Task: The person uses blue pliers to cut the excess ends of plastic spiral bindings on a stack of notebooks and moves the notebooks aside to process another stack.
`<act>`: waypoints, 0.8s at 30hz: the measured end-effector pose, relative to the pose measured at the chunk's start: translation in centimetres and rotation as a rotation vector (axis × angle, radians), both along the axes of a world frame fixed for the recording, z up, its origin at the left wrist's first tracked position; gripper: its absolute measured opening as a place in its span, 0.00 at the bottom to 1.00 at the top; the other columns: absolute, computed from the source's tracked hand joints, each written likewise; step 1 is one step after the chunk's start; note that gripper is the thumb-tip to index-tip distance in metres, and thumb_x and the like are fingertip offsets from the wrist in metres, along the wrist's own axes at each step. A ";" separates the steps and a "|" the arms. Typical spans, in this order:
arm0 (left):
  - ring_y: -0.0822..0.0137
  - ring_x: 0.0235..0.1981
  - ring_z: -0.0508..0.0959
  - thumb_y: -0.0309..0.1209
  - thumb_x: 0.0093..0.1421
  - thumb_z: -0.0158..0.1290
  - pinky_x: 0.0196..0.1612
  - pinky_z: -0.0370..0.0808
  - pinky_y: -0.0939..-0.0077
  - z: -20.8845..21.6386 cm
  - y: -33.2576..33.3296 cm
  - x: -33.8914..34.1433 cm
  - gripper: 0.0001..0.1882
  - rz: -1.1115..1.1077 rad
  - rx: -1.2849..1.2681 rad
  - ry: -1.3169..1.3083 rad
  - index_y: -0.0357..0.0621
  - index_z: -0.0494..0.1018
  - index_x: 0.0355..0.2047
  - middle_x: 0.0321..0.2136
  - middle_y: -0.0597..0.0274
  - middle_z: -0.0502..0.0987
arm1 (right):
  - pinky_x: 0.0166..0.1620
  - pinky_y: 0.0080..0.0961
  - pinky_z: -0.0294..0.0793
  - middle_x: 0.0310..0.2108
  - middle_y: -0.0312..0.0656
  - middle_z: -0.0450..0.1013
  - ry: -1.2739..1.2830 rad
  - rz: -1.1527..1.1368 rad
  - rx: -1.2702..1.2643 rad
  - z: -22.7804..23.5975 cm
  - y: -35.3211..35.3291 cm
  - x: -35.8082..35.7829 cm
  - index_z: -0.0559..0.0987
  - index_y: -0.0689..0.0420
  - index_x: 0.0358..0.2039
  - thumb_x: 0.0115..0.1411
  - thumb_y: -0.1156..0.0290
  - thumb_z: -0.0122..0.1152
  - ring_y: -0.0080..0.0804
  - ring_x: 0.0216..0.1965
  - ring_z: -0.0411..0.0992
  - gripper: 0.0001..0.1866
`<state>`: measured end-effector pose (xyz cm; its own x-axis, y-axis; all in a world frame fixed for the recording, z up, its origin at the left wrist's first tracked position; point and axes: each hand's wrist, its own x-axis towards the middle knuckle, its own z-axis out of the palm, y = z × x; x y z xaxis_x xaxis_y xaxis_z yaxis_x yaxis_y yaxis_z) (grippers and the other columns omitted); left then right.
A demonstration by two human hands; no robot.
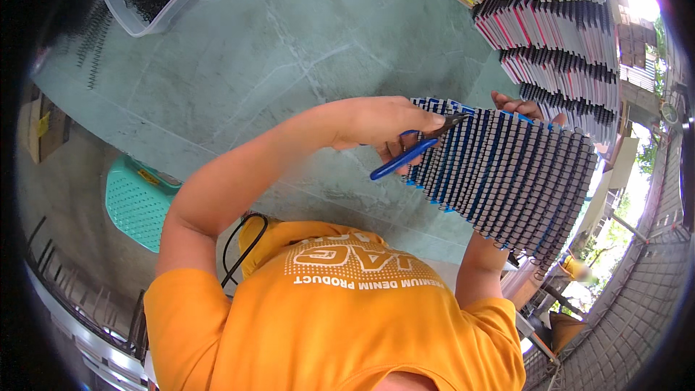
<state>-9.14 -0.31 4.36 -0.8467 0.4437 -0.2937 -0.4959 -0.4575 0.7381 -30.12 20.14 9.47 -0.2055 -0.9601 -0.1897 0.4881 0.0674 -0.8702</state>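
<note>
My left hand (387, 122) is closed around a pair of pliers with blue handles (404, 160). The dark jaws of the pliers rest at the far edge of a stack of spiral-bound notebooks (507, 174), touching or just over the coils there. Black wire coils line the stack's facing side, row beside row, with bits of blue cover showing at the edges. My right hand (517, 106) grips this stack from behind; its fingers show past the far edge, while the palm and most of the forearm are hidden by the notebooks.
Several tall piles of spiral-bound notebooks (550, 29) stand on the green marbled table (311, 36) at the far right. A clear plastic bin (163, 18) of black coils sits at the far left, with loose coils (94, 43) beside it. Left of me is a turquoise plastic chair (137, 199).
</note>
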 end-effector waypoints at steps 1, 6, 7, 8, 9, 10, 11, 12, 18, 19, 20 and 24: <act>0.62 0.25 0.76 0.49 0.61 0.36 0.30 0.74 0.70 0.3 0.1 -0.4 0.26 -0.009 0.025 -0.011 0.34 0.69 0.36 0.27 0.50 0.74 | 0.56 0.44 0.60 0.42 0.56 0.69 -0.022 0.020 -0.007 0.3 -0.1 -0.2 0.73 0.63 0.37 0.63 0.49 0.17 0.45 0.50 0.66 0.35; 0.60 0.24 0.76 0.51 0.61 0.36 0.31 0.74 0.70 1.3 0.3 -1.4 0.28 0.008 0.017 -0.042 0.34 0.68 0.39 0.27 0.49 0.73 | 0.54 0.49 0.63 0.43 0.59 0.68 -0.107 0.104 -0.045 0.3 -0.5 0.0 0.71 0.63 0.38 0.62 0.45 0.19 0.48 0.51 0.64 0.36; 0.59 0.24 0.76 0.51 0.61 0.36 0.31 0.74 0.69 1.5 0.1 -1.5 0.28 -0.003 -0.053 -0.018 0.34 0.67 0.40 0.26 0.49 0.73 | 0.53 0.50 0.63 0.43 0.59 0.67 -0.113 0.112 -0.044 0.3 -0.5 0.0 0.71 0.63 0.39 0.62 0.45 0.19 0.49 0.51 0.64 0.36; 0.59 0.24 0.76 0.52 0.62 0.36 0.30 0.74 0.68 1.6 0.1 -1.6 0.28 -0.014 -0.123 0.007 0.35 0.67 0.41 0.26 0.49 0.73 | 0.53 0.50 0.64 0.43 0.60 0.67 -0.120 0.121 -0.044 0.3 -0.6 -0.2 0.71 0.63 0.39 0.61 0.44 0.19 0.50 0.51 0.64 0.37; 0.59 0.24 0.76 0.52 0.62 0.36 0.30 0.74 0.68 1.4 0.8 -1.3 0.28 0.146 -0.537 0.207 0.35 0.67 0.41 0.26 0.50 0.73 | 0.52 0.51 0.64 0.43 0.60 0.67 -0.117 0.122 -0.049 0.4 -0.5 -0.2 0.71 0.63 0.39 0.61 0.43 0.19 0.50 0.52 0.63 0.37; 0.59 0.23 0.76 0.52 0.62 0.35 0.30 0.74 0.68 1.0 2.1 -0.9 0.29 0.306 -0.948 0.412 0.35 0.67 0.41 0.26 0.50 0.73 | 0.52 0.52 0.65 0.43 0.61 0.66 -0.122 0.111 -0.048 0.3 -0.4 0.0 0.70 0.63 0.39 0.61 0.43 0.19 0.51 0.52 0.63 0.37; 0.60 0.23 0.76 0.52 0.62 0.35 0.30 0.74 0.68 0.5 3.0 -0.5 0.29 0.473 -1.360 0.607 0.35 0.67 0.40 0.26 0.51 0.73 | 0.52 0.53 0.65 0.44 0.61 0.66 -0.125 0.108 -0.057 0.0 -0.4 -0.2 0.70 0.63 0.40 0.61 0.42 0.20 0.51 0.52 0.63 0.37; 0.60 0.24 0.76 0.52 0.61 0.36 0.31 0.74 0.69 -0.3 3.2 -0.5 0.29 0.453 -1.213 0.581 0.35 0.68 0.40 0.26 0.51 0.73 | 0.51 0.54 0.65 0.44 0.61 0.66 -0.129 0.100 -0.062 -0.4 -0.2 -0.2 0.70 0.64 0.40 0.60 0.42 0.20 0.52 0.52 0.63 0.38; 0.59 0.27 0.77 0.52 0.61 0.37 0.32 0.74 0.69 0.2 0.4 -0.9 0.29 0.053 0.022 0.042 0.34 0.68 0.40 0.28 0.49 0.74 | 0.50 0.53 0.66 0.44 0.61 0.66 -0.209 0.052 0.015 0.9 -0.5 0.7 0.70 0.63 0.39 0.61 0.42 0.21 0.53 0.52 0.63 0.37; 0.59 0.28 0.77 0.52 0.61 0.37 0.32 0.75 0.69 0.1 0.5 -1.1 0.29 0.042 0.054 0.028 0.34 0.68 0.40 0.28 0.49 0.74 | 0.50 0.53 0.66 0.45 0.62 0.65 -0.234 0.045 0.023 1.3 -0.7 1.0 0.70 0.63 0.39 0.61 0.42 0.22 0.53 0.52 0.63 0.37; 0.59 0.28 0.77 0.51 0.61 0.38 0.32 0.75 0.69 0.1 0.6 -1.2 0.29 0.030 0.085 0.014 0.33 0.68 0.41 0.28 0.49 0.74 | 0.50 0.53 0.66 0.45 0.62 0.65 -0.222 0.052 0.010 1.3 -0.8 1.0 0.70 0.63 0.39 0.61 0.42 0.22 0.53 0.52 0.63 0.36; 0.58 0.27 0.77 0.52 0.60 0.37 0.31 0.75 0.69 0.6 0.6 -1.4 0.30 0.000 0.165 -0.045 0.31 0.68 0.40 0.27 0.48 0.74 | 0.51 0.52 0.66 0.46 0.62 0.64 -0.221 0.087 -0.019 0.6 -0.3 0.3 0.70 0.62 0.39 0.61 0.42 0.22 0.52 0.52 0.63 0.36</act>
<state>-10.57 0.28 4.96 -0.8341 0.4894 -0.2543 -0.5268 -0.5704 0.6301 -29.82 19.87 10.10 -0.0776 -0.9762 -0.2023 0.6600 0.1018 -0.7443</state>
